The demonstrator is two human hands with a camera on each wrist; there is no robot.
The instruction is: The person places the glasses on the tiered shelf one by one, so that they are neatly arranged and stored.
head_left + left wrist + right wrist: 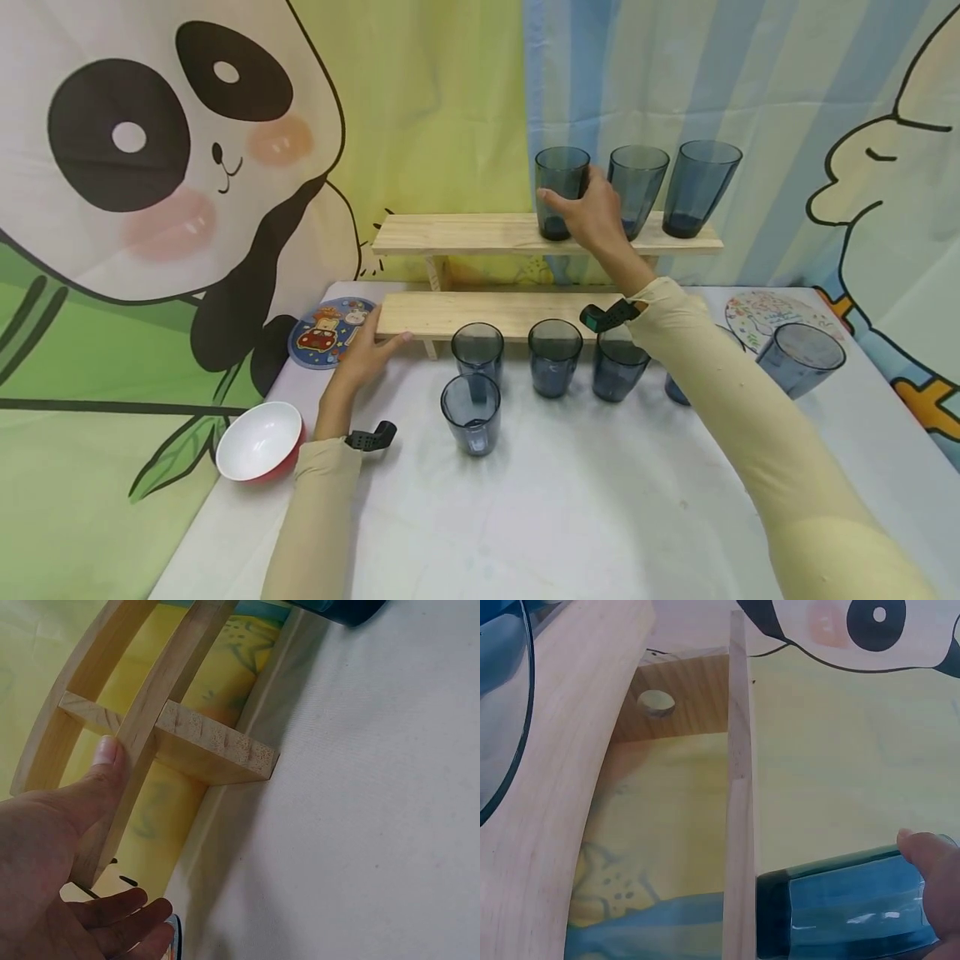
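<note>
A two-tier wooden shelf has its lower board (465, 315) and upper board (457, 233) facing me. My left hand (362, 360) holds the left end of the lower board, thumb (107, 754) on its front edge, the other fingers round the end. With my right hand (600, 212) I grip a dark blue tumbler (561, 171) upright at the upper board, its base (772, 915) right at the wood in the right wrist view. To its right on that board stand two matching tumblers (639, 179) (697, 187).
Several more blue tumblers (553, 358) stand on the white table before the shelf, one (472, 417) nearer me. At left are a red and white bowl (262, 442) and a round blue mat (322, 337). A patterned round mat (772, 312) lies at right. Printed curtains (450, 100) hang behind.
</note>
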